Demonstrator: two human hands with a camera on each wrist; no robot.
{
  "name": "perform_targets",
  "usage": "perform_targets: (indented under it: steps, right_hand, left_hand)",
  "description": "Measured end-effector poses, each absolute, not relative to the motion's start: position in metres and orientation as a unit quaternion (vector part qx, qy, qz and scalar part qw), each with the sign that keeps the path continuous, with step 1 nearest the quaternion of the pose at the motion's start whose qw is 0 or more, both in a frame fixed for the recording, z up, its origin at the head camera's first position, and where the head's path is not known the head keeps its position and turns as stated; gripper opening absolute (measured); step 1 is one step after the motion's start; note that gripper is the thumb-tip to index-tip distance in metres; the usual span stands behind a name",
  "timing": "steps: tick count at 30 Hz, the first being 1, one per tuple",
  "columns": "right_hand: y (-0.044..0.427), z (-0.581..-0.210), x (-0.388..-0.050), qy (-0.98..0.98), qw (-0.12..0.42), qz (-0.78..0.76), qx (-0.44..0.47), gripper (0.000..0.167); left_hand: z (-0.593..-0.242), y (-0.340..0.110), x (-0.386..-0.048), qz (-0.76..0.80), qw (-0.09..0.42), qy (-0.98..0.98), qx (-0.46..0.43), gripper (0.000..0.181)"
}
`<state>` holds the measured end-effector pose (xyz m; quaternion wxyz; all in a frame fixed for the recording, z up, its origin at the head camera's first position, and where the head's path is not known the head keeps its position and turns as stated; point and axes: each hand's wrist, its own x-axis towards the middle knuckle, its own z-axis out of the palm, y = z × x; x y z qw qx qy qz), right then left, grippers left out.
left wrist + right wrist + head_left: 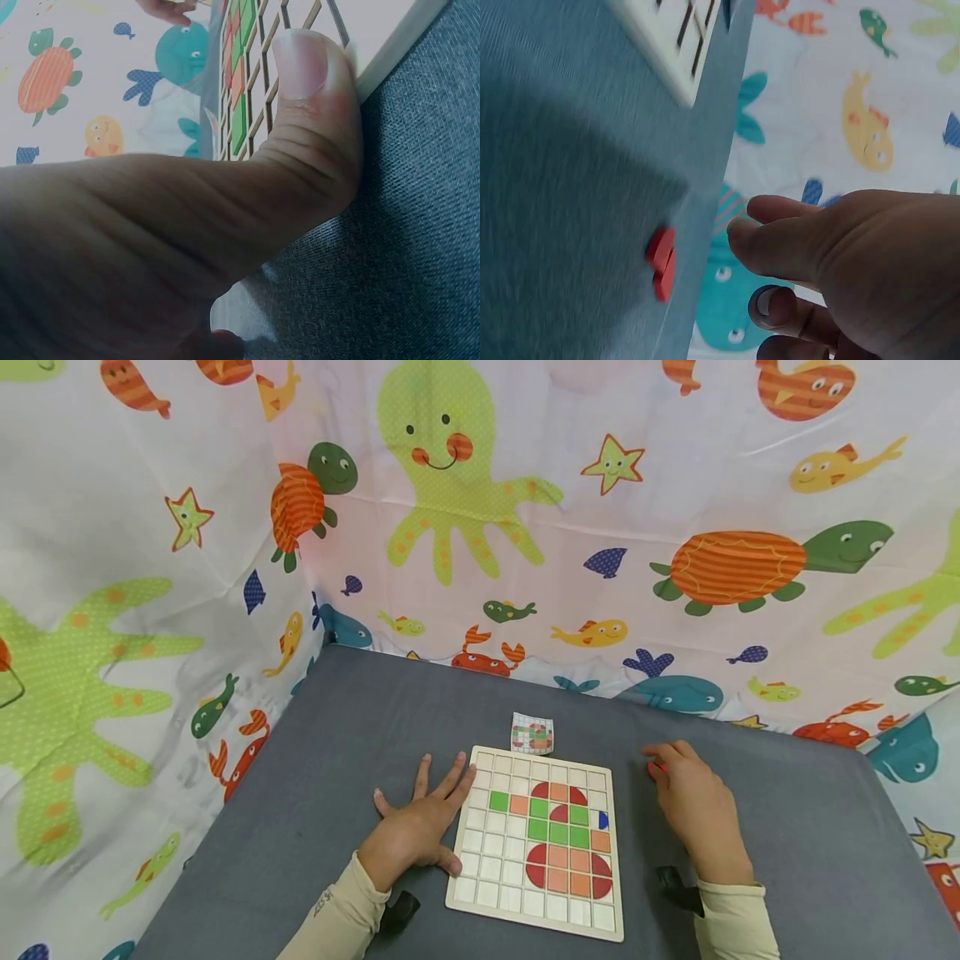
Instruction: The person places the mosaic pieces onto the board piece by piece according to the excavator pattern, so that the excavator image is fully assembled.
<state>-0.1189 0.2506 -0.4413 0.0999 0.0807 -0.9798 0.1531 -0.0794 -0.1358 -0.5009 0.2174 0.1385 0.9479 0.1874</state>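
A wooden grid board [540, 927] lies on the grey surface, with green, salmon and red pieces in several of its squares. At its right edge one square has a blue piece [603, 820]. My left hand [416, 827] rests along the board's left side, fingers spread and its thumb [311, 90] on the rim. To the right of the board, my right hand [697, 814] hovers with loosely bent fingers. Two small red pieces [662, 262] lie on the surface near its fingertips, apart from them in the right wrist view.
Just behind the board lies a small printed pattern card [532, 739]. A curtain [540, 610] with sea animals hangs along the back and left of the grey surface [360, 718]. Dark devices sit at both wrists.
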Motion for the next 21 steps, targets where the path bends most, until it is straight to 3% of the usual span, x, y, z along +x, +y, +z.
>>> perform_targets:
  steps: [10,15,21]
  right_hand:
    - [0.272,-0.447,-0.126,-0.990,0.017,0.131,0.051,0.037]
    - [0.273,-0.451,-0.128,-0.990,0.007,0.129,0.054,0.035]
    - [0.272,-0.457,-0.132,-0.990,0.005,0.128,0.055,0.034]
  left_hand:
    - [-0.493,-0.133,-0.079,0.197,0.231,0.944,0.127,0.150]
    - [-0.481,-0.132,-0.076,0.195,0.232,0.944,0.128,0.148]
    - [-0.493,-0.135,-0.078,0.199,0.229,0.944,0.134,0.150]
